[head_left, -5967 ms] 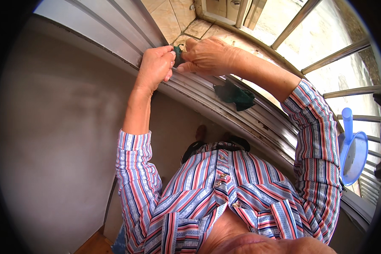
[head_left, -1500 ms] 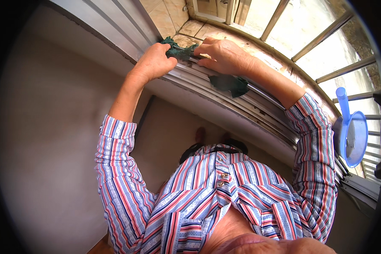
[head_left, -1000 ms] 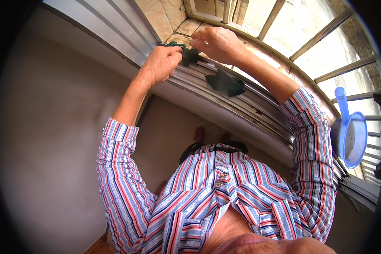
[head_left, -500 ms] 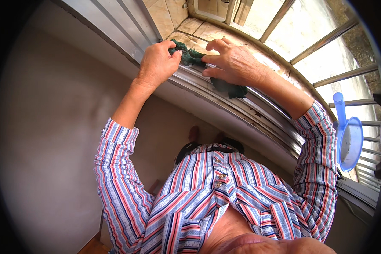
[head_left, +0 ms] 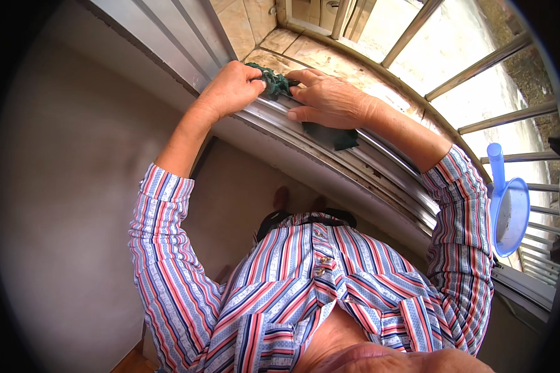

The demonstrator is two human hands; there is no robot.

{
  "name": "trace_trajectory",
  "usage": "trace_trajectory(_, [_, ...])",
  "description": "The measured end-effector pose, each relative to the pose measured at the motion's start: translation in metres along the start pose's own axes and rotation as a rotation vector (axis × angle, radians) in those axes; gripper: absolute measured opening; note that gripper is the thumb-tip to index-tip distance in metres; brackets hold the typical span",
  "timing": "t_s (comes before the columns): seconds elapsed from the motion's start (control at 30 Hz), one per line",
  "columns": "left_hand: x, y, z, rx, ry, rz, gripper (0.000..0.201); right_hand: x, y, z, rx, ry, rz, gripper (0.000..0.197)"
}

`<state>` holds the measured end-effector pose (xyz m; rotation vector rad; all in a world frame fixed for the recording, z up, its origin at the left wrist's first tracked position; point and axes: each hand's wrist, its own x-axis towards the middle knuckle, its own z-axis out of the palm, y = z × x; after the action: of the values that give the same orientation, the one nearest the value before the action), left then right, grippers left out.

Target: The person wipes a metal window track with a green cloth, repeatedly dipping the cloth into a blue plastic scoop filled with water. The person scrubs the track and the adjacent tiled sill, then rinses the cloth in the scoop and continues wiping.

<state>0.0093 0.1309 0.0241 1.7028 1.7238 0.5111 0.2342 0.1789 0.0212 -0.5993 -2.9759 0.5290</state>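
Observation:
A crumpled dark green cloth (head_left: 274, 82) lies along the metal window track (head_left: 280, 118), bunched at its left end. My left hand (head_left: 233, 90) is closed, pinching that bunched end beside the window frame. Over the middle of the cloth rests my right hand (head_left: 333, 99), its fingers curled onto the cloth and its thumb lying along the track. A flat, darker part of the cloth hangs out below my right palm. The right fingertips are partly hidden in the folds.
Metal bars (head_left: 466, 74) curve around the outside of a tiled ledge (head_left: 298, 50) beyond the track. To the right, a blue plastic dipper (head_left: 510, 214) hangs by the bars. A grey ribbed panel (head_left: 180, 37) stands at upper left, above a plain wall (head_left: 74, 186).
My right hand has shifted slightly left and its raised fingers have come down onto the cloth. The left hand has turned a little, its fingers still pinching the bunched end.

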Motion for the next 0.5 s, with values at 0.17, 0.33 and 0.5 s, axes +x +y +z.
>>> trace_trajectory(0.17, [-0.006, -0.003, 0.002, -0.238, -0.132, -0.121, 0.025, 0.01, -0.001, 0.021, -0.011, 0.13, -0.081, 0.056])
trace_trajectory(0.33, [-0.008, -0.008, 0.004, -0.389, -0.171, -0.168, 0.028, 0.018, 0.009, 0.033, 0.176, 0.111, -0.1, 0.056])
trace_trajectory(0.5, [0.0, -0.01, 0.0, -0.561, -0.194, -0.182, 0.012, 0.02, 0.022, 0.028, 0.538, 0.047, -0.064, 0.054])
